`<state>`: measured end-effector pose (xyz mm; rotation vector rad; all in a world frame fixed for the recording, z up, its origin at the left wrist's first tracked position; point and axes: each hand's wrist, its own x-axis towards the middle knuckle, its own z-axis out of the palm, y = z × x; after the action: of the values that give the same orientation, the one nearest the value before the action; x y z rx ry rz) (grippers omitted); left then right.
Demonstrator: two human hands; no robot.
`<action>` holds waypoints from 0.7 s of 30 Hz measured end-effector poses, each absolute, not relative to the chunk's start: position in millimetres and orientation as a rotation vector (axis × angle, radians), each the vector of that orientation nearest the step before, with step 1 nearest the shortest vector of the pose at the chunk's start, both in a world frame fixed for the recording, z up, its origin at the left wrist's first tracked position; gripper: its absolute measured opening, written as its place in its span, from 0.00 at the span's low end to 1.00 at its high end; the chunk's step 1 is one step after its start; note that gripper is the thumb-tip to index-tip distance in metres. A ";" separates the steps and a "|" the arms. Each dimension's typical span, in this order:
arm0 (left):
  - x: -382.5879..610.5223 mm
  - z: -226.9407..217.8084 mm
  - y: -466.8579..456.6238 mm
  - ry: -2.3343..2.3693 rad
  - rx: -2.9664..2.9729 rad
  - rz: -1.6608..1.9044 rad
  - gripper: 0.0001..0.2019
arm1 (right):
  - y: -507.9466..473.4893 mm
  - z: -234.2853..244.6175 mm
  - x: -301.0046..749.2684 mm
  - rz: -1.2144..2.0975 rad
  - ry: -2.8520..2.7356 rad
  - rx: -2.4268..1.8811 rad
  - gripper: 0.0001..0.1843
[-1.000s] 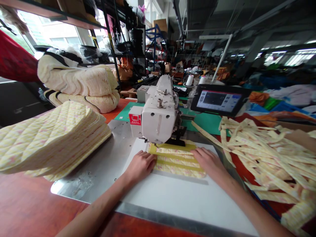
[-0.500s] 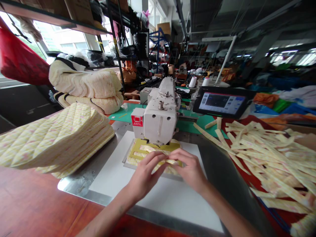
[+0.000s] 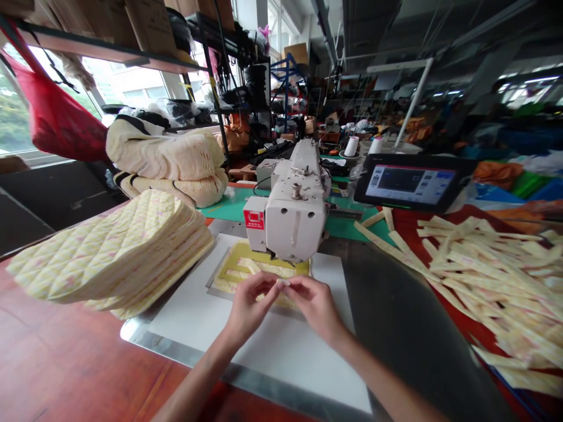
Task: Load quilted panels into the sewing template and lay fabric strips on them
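Note:
My left hand and my right hand meet fingertip to fingertip over the near part of a mustard-yellow template. Both are pinched on the small pale end of a fabric strip, mostly covered by my fingers. Pale yellow fabric shows through the slots of the template, with a strip piece lying slantwise across them. Under it all is a white plate. Just behind my hands stands the white head of a sewing machine, over the template's far right part.
Quilted yellow fabric pieces are stacked at left, with cream padded bundles behind. A heap of loose fabric strips covers the right side. A control screen stands right of the machine, and thread cones are behind it.
The white plate and template have shifted left relative to the machine head, my hands along with them. My fingertips have drawn closer together on the strip. The whole view has also swung slightly left.

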<state>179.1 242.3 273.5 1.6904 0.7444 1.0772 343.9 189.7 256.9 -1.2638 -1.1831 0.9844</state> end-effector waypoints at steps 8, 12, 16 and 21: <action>181.4 271.1 243.5 0.674 1.500 1.110 0.14 | 192.5 259.4 340.6 1.028 -1.060 -1.214 0.25; 182.0 272.3 242.8 0.650 1.512 1.149 0.12 | 192.3 261.1 338.8 0.990 -1.098 -1.177 0.21; 179.9 272.9 240.7 0.658 1.572 1.161 0.12 | 191.7 263.7 337.7 0.954 -1.106 -1.172 0.18; 176.1 273.3 238.5 0.732 1.611 1.103 0.12 | 190.8 263.6 338.7 0.953 -1.099 -1.151 0.17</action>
<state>176.1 238.5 273.3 1.6115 0.7321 1.1028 338.7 190.8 263.6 -1.1509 -1.0987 0.9534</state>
